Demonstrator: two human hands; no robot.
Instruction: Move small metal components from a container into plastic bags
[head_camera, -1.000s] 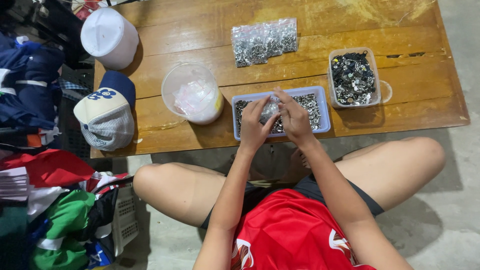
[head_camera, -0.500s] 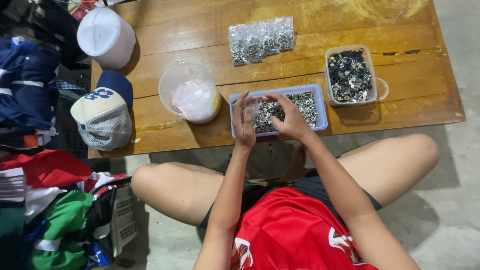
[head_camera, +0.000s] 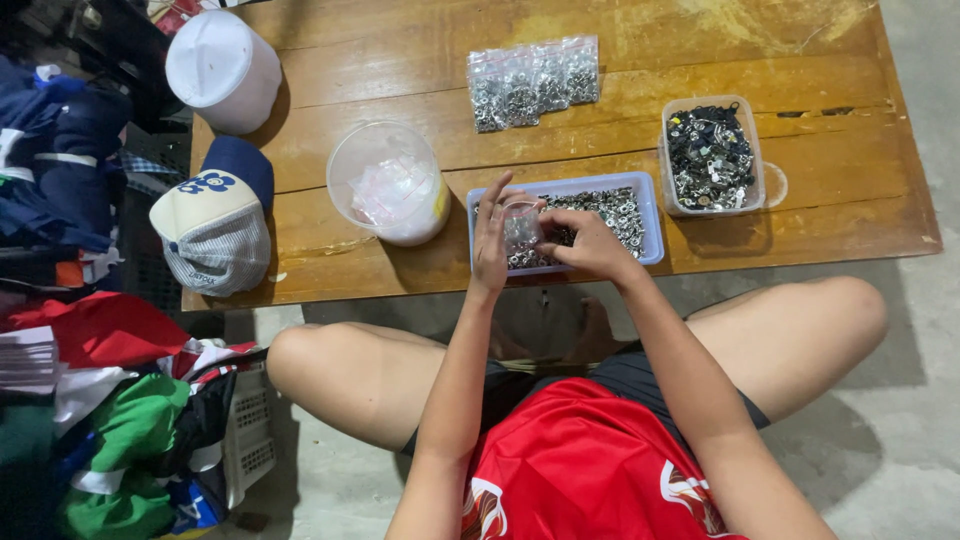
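Left hand (head_camera: 490, 235) holds a small clear bag (head_camera: 519, 225) upright right over the blue tray (head_camera: 650, 215) of metal bits, so spills drop back; right hand (head_camera: 585, 240) pinches its opening.

Low wooden table (head_camera: 760, 245), worn planks (finish scuffed). On it: white tub (head_camera: 222, 70) far left, cap (head_camera: 215, 228) at the near-left edge, clear bowl (head_camera: 388, 182), row of small bags (head_camera: 535, 80), blue tray (head_camera: 650, 215) of metal rings, clear box (head_camera: 710, 155) of dark parts.
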